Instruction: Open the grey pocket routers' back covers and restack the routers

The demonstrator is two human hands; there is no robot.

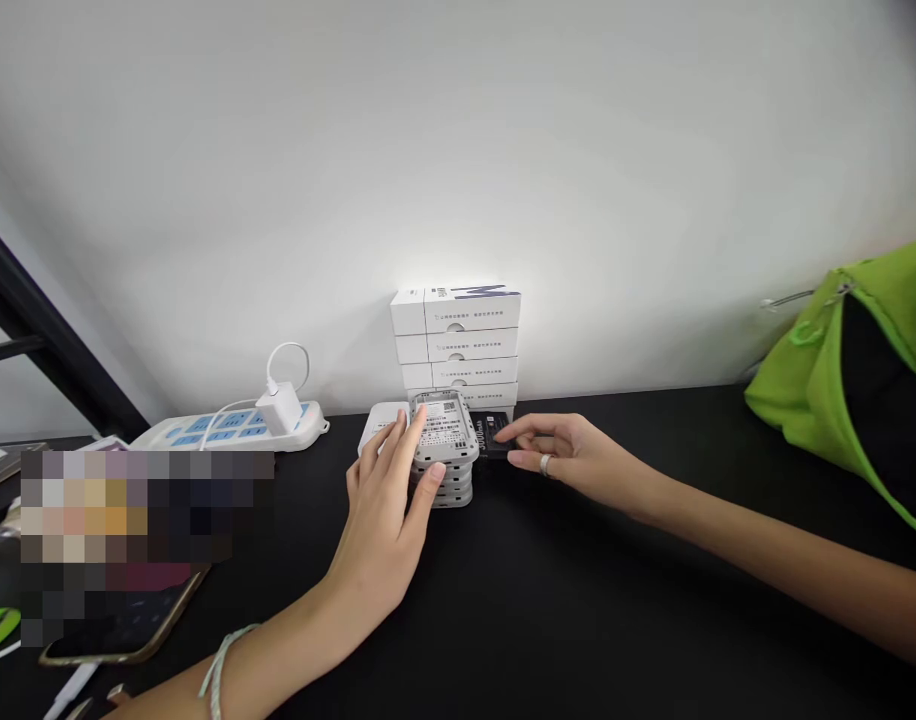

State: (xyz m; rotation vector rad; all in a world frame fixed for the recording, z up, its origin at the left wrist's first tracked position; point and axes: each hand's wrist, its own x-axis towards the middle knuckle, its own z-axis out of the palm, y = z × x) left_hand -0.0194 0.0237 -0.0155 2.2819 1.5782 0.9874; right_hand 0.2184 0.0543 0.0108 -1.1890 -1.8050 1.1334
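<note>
A stack of several grey-white plastic device shells stands upright on the black table, the top one showing a printed label with a code. My left hand steadies this stack, its fingers along the left side and the thumb at the front. Just right of the shells lies a black battery with white lettering, apparently on top of others. My right hand, a ring on one finger, has its fingertips closed on the battery's right side. How firmly it grips cannot be seen. White covers sit behind my left fingers.
White printed boxes are piled against the wall behind the shells. At left are a power strip with a white charger and a phone, partly blurred. A green bag stands at right on the black table.
</note>
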